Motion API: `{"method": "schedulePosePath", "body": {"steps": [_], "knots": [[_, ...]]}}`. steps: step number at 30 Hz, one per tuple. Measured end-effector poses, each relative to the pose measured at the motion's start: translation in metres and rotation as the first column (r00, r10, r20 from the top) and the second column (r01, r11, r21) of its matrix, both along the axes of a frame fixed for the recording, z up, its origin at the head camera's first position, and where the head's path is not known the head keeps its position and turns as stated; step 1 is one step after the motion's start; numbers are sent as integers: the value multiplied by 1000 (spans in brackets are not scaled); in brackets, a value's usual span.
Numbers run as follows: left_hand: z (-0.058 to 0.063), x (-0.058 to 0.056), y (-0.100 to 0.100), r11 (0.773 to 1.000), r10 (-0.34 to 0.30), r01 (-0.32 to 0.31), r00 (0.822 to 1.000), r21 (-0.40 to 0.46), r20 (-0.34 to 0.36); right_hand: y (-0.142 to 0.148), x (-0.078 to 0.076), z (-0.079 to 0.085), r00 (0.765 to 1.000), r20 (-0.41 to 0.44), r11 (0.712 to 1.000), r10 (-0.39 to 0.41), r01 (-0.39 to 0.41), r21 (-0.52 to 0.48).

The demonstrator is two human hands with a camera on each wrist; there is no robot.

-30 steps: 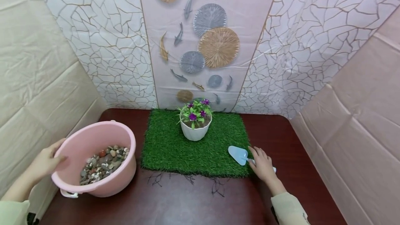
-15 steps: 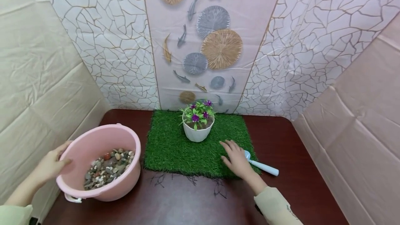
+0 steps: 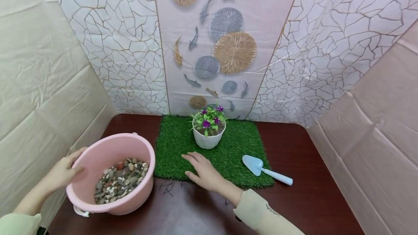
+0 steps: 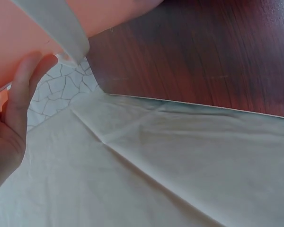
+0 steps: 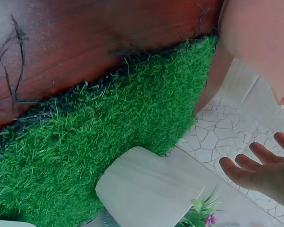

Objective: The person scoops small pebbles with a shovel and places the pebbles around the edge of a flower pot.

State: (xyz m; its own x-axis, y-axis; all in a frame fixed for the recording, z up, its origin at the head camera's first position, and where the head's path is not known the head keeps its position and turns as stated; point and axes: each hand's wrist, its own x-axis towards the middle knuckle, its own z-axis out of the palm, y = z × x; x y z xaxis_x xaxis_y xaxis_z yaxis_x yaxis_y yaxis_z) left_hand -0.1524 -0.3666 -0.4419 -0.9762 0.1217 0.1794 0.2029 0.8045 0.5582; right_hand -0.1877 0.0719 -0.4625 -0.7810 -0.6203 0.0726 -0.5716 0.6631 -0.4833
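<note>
My left hand (image 3: 62, 172) grips the left rim of a pink plastic tub (image 3: 143, 191), thumb inside and fingers outside. Pebbles (image 3: 125, 178) of mixed colours lie gathered toward the tub's right side. In the left wrist view, my fingers (image 4: 21, 90) are against the tub's outer wall below a white handle (image 4: 68, 33). My right hand (image 3: 204, 173) is over the front edge of a green artificial grass mat (image 3: 173, 133), fingers spread and holding nothing. A light blue garden trowel (image 3: 253, 165) lies to its right, blade on the mat and handle over the table.
A white pot (image 3: 209, 141) with purple flowers (image 3: 206, 123) stands on the mat, behind my right hand. Loose dark strands (image 3: 168, 188) stick out from the mat's front edge onto the dark red wooden table (image 3: 313, 198). Cloth-covered walls (image 3: 369, 119) enclose the table at the back and sides.
My right hand has let go of the trowel, leaving it on the mat, and moved left toward the tub. My left hand stays on the tub's rim.
</note>
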Motion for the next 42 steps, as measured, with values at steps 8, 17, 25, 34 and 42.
{"method": "schedulePosePath", "body": {"steps": [8,17,25,34,42], "knots": [[-3,9,13,1000,-5,6,999,24,-32,5,0,-2,1000,6,1000,-5,5,10],[-6,22,28,999,-2,0,999,50,33,59,-18,-25,985,-86,987,-148,153,46],[-8,34,37,995,-11,9,1000,99,20,146,-40,-42,933,-204,934,-295,327,146],[-7,41,42,992,-1,-4,999,125,43,230,-39,-58,902,-123,860,-414,432,272],[-11,41,48,982,-50,48,999,182,4,265,-32,-59,890,45,855,-455,422,301]]}}
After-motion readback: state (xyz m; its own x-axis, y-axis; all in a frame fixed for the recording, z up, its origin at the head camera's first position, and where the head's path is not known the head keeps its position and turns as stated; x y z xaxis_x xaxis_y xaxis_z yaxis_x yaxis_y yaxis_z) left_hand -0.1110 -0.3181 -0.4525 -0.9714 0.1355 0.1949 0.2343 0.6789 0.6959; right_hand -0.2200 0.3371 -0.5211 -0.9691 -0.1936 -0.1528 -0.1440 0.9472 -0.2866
